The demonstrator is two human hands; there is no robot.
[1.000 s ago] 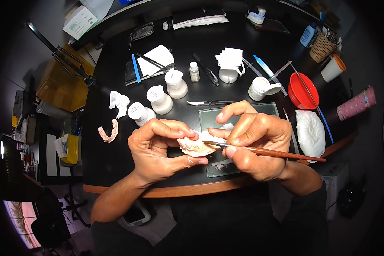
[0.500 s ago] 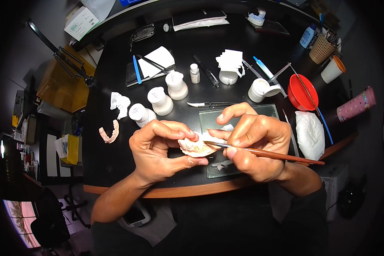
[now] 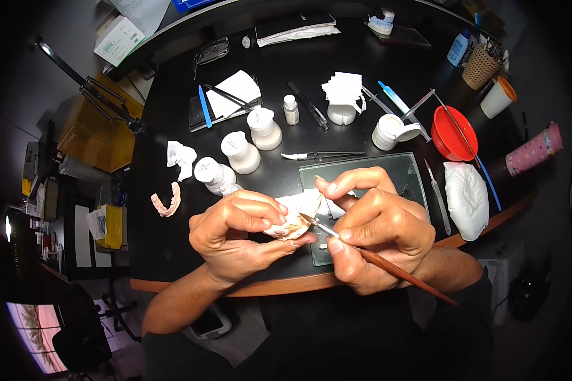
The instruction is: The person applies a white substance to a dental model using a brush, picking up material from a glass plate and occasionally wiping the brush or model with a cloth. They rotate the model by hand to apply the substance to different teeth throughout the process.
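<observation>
Black and crowded with small things, the desk (image 3: 292,70) spreads before me in the head view, its wooden front edge running beneath both my wrists. From the lower left, my bare forearm rises across that edge to my left hand (image 3: 232,232), which is turned inward, palm toward the middle. Its fingers curl over the top of a pale dental model (image 3: 287,228) while my thumb lies along the underside, so the piece is clamped between them, raised in front of me over the near part of a glass plate (image 3: 394,166).

My right hand (image 3: 384,232) comes in from the lower right, knuckles up. Thumb and fingers pinch a brush (image 3: 394,270) near its metal collar, the reddish-brown handle slanting down to the right under my palm. My uppermost finger reaches out, bent, toward the model's white upper part. The brush tip is at the model's near side; whether it touches, I cannot tell.

Beyond my left hand stand three jars (image 3: 240,152), with a pink dental arch (image 3: 166,200) lying to their left. Past my right hand rest a slim metal tool (image 3: 438,198) and a white bag (image 3: 466,202).
</observation>
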